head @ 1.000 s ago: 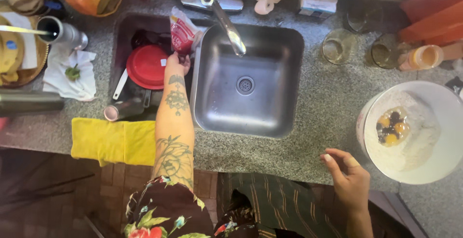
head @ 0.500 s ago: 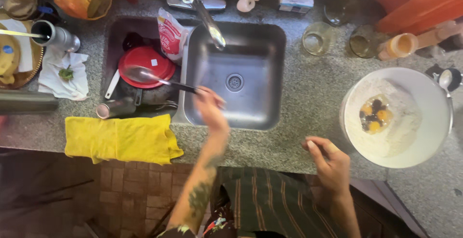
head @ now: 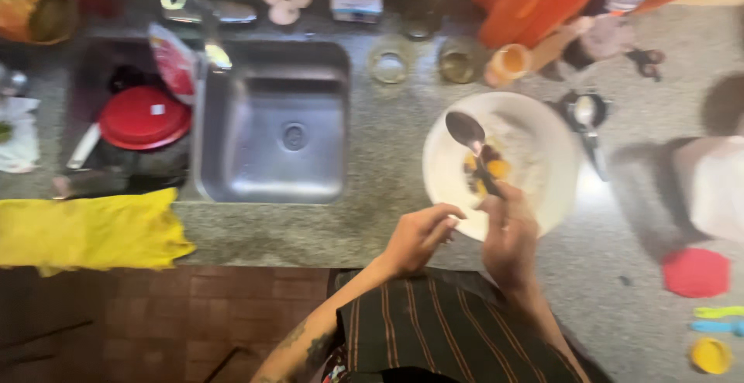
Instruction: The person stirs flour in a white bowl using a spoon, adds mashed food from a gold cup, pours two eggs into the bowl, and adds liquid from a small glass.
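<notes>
Right hand [head: 509, 232] is pinching a dark spoon [head: 474, 144] over the white bowl [head: 542, 131] of egg yolks [head: 496, 170] on the desk [head: 387, 143]. Left hand [head: 418, 236], fingers curled, is touching the bowl's near rim.

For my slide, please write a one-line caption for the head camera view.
Right hand holds a spoon over egg yolks in a white bowl; left hand touches its rim.

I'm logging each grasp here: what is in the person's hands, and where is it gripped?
The right hand holds a spoon by the lower end of its handle, over the white bowl. The left hand touches the bowl's near rim.
</notes>
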